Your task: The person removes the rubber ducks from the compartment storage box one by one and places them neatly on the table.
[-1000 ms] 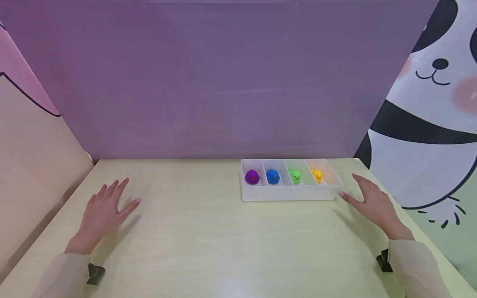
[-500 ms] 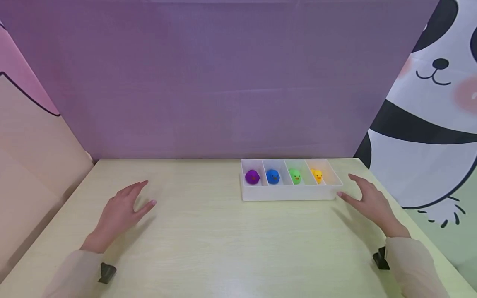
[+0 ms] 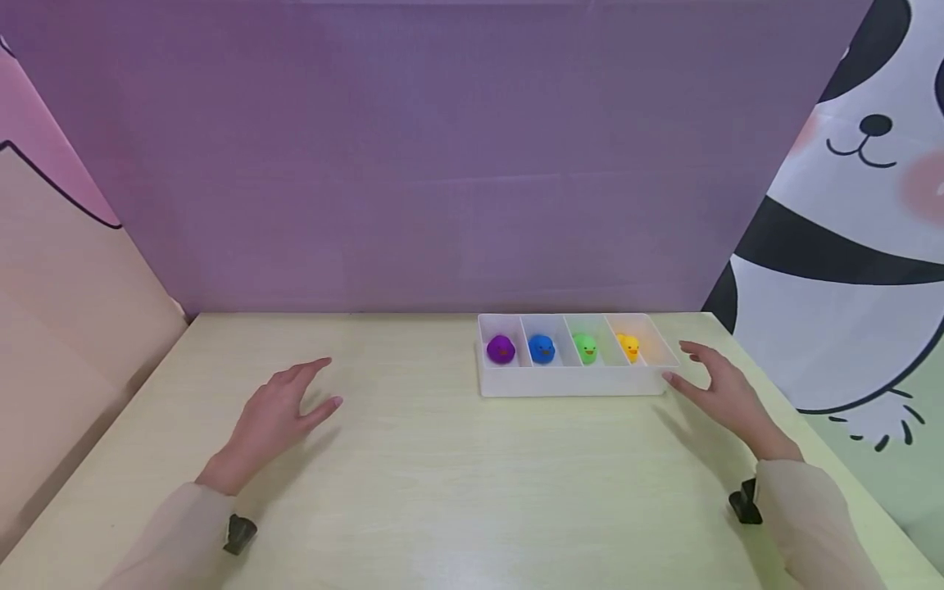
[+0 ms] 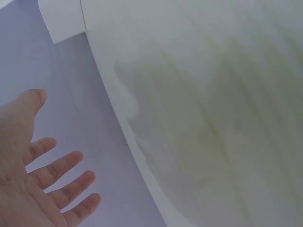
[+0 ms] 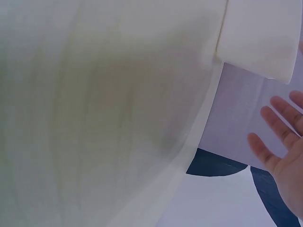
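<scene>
A white box with four compartments is avoided here as a count; the long white divided box point(image 3: 571, 383) sits at the table's back right. In its compartments, left to right, lie a purple toy duck point(image 3: 501, 350), a blue one point(image 3: 542, 349), a green one point(image 3: 586, 348) and a yellow one point(image 3: 629, 347). My right hand point(image 3: 726, 397) is at the box's right end, thumb tip close to its front corner, fingers spread and holding nothing. My left hand point(image 3: 276, 418) hovers over the table's left half, thumb and fingers apart, well away from the box. In the left wrist view the hand point(image 4: 28, 179) shows its bare palm.
The pale wooden table point(image 3: 413, 475) ends at a purple backdrop point(image 3: 442, 164). A panda-printed panel point(image 3: 848, 328) stands along the right side, a beige and pink panel point(image 3: 66, 328) along the left. Each sleeve carries a small black wrist device point(image 3: 239, 534).
My left hand has moved right across the table, toward the middle. My right hand has shifted slightly left, closer to the box. The box and ducks have stayed in place.
</scene>
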{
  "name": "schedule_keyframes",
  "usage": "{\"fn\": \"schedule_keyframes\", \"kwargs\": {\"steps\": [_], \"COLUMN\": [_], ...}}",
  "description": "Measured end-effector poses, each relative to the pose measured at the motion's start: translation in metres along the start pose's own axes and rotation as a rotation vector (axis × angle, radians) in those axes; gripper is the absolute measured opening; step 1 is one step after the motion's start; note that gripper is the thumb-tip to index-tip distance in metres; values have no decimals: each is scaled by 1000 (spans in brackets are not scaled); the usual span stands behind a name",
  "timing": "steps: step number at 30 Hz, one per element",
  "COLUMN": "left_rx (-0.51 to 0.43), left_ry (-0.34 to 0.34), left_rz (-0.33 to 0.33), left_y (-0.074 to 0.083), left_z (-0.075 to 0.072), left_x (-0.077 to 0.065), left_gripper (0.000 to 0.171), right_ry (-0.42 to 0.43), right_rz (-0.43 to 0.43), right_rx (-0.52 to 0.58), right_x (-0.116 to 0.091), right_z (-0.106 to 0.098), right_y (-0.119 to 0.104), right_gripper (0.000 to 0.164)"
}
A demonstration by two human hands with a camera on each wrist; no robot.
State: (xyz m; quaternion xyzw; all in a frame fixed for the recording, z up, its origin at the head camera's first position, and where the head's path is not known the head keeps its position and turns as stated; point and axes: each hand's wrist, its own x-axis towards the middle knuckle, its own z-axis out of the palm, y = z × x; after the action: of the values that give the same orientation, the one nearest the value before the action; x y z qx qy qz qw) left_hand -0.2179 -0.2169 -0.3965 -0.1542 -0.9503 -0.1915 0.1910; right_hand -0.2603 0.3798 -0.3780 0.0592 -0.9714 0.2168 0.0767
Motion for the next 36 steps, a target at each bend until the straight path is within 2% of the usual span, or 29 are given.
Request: {"fn": "schedule_keyframes", "kwargs": {"steps": [11, 20, 29, 36], "left_rx": [-87, -123, -159, -200], "left_ry": [-62, -38, -54, -60], "left_rz": [-17, 29, 57, 60], "left_y": [25, 44, 63, 74], "left_z": [8, 19, 31, 43], "left_x": [11, 23, 38, 48], "left_gripper": [56, 53, 49, 47], "right_ry": [27, 38, -11, -72], "right_rz": [-45, -55, -39, 7], "right_rx": [88, 144, 166, 165], "right_x": [9, 17, 20, 22], "right_z": [1, 4, 7, 6], "right_y": [-5, -5, -4, -3], "right_gripper": [64, 55, 55, 60]}}
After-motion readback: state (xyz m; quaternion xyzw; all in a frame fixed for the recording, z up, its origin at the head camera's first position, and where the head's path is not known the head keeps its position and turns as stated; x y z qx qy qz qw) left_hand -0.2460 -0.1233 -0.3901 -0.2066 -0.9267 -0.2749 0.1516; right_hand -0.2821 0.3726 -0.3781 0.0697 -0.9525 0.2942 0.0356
